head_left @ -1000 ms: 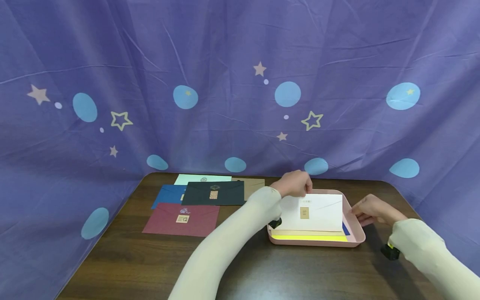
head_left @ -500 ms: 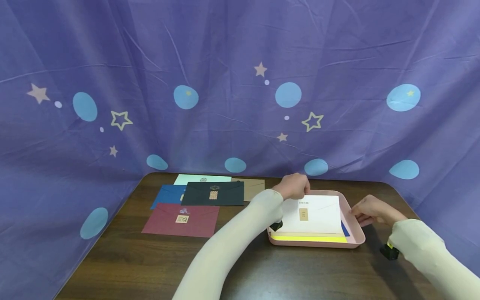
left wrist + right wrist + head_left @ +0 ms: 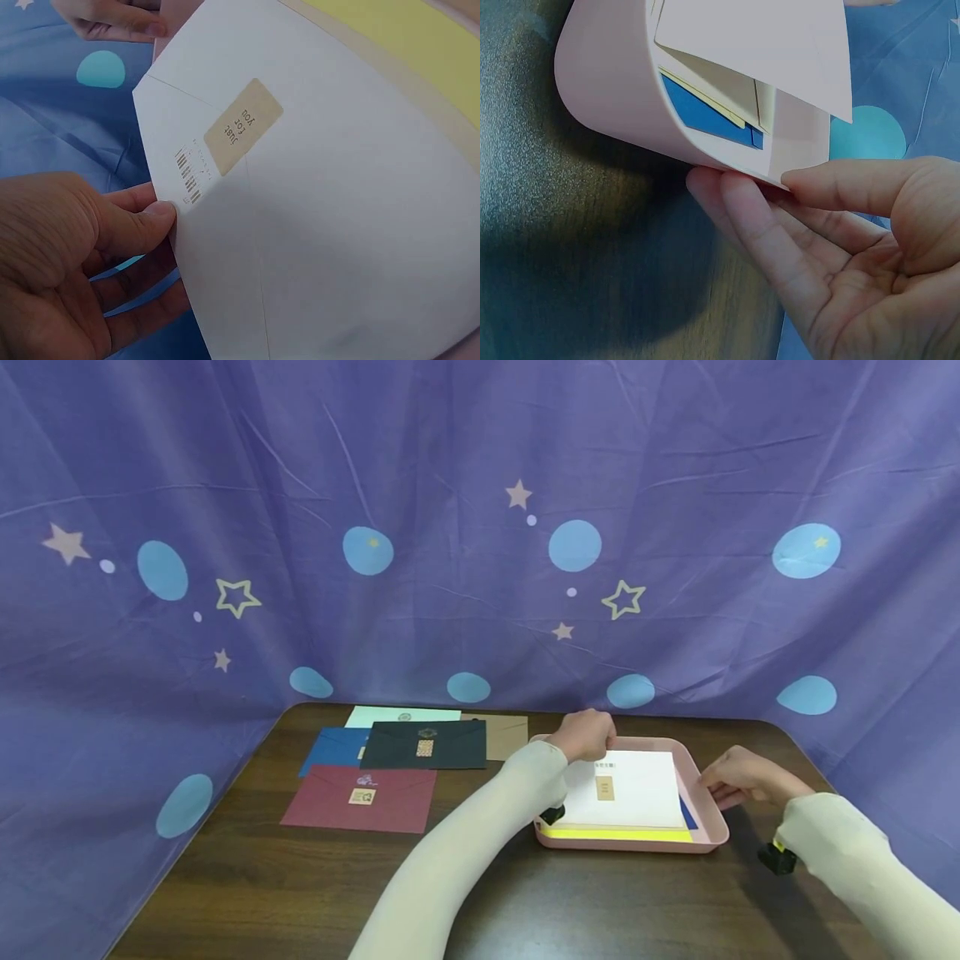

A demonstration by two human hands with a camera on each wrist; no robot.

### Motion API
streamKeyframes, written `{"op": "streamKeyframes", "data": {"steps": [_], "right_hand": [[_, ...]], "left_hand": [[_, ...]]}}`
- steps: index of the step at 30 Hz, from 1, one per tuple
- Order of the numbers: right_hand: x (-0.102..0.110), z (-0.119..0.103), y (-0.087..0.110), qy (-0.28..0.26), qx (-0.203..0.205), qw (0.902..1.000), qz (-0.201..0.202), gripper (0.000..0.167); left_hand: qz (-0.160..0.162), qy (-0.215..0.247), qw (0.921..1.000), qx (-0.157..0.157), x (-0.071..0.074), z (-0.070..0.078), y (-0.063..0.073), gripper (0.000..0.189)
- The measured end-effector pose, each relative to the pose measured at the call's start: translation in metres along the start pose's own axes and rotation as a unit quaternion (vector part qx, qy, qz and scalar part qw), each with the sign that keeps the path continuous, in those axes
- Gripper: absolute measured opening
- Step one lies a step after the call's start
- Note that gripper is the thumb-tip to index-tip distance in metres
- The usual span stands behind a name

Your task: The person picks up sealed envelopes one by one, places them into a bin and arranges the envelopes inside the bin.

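Observation:
A white envelope (image 3: 637, 789) with a tan sticker (image 3: 244, 126) reading "just for you" is over the pink tray (image 3: 607, 82). My left hand (image 3: 587, 735) pinches its far edge between thumb and fingers, and that edge stands raised above the tray. At the tray's right side, my right hand (image 3: 744, 775) grips the rim, thumb on top and fingers against the outer wall. Beneath the white envelope lie a cream envelope (image 3: 420, 90), a yellow envelope (image 3: 615, 835) and a blue envelope (image 3: 705, 112), mostly covered.
Left of the tray, a maroon envelope (image 3: 363, 802), a dark green envelope (image 3: 457, 746), a blue envelope (image 3: 330, 747), a mint envelope (image 3: 382, 715) and a tan envelope (image 3: 510, 735) overlap on the wooden table (image 3: 300, 893). A purple patterned curtain (image 3: 450, 618) hangs behind.
The white envelope has come down and slightly left in my left hand, now covering more of the cream envelope. My right hand has stayed on the tray's rim.

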State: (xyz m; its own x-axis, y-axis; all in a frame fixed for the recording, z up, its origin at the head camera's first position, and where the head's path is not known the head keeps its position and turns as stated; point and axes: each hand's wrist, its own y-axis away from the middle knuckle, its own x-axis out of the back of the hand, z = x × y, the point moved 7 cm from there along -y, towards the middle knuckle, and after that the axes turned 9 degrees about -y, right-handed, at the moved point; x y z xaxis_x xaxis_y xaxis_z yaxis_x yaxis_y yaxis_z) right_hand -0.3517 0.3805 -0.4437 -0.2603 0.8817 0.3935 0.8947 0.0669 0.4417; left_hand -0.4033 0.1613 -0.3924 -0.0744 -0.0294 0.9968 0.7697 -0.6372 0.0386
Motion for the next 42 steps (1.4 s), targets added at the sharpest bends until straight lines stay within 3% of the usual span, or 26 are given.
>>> {"op": "streamKeyframes", "data": {"steps": [10, 17, 34, 42], "right_hand": [[0.001, 0.001, -0.002, 0.001, 0.002, 1.0000, 0.002, 0.031], [0.002, 0.002, -0.002, 0.005, 0.002, 0.9999, 0.009, 0.027], [0.002, 0.003, -0.003, -0.001, 0.004, 0.9999, 0.015, 0.027], [0.001, 0.003, -0.002, -0.001, 0.005, 0.9999, 0.012, 0.027]], "left_hand": [[-0.010, -0.021, 0.9997, 0.010, -0.006, 0.000, -0.002, 0.048], [-0.020, -0.012, 0.9997, 0.002, -0.012, 0.001, -0.004, 0.047], [-0.019, -0.020, 0.9996, 0.008, -0.023, 0.000, -0.007, 0.042], [-0.025, -0.032, 0.9990, 0.017, -0.025, 0.000, -0.007, 0.021]]}}
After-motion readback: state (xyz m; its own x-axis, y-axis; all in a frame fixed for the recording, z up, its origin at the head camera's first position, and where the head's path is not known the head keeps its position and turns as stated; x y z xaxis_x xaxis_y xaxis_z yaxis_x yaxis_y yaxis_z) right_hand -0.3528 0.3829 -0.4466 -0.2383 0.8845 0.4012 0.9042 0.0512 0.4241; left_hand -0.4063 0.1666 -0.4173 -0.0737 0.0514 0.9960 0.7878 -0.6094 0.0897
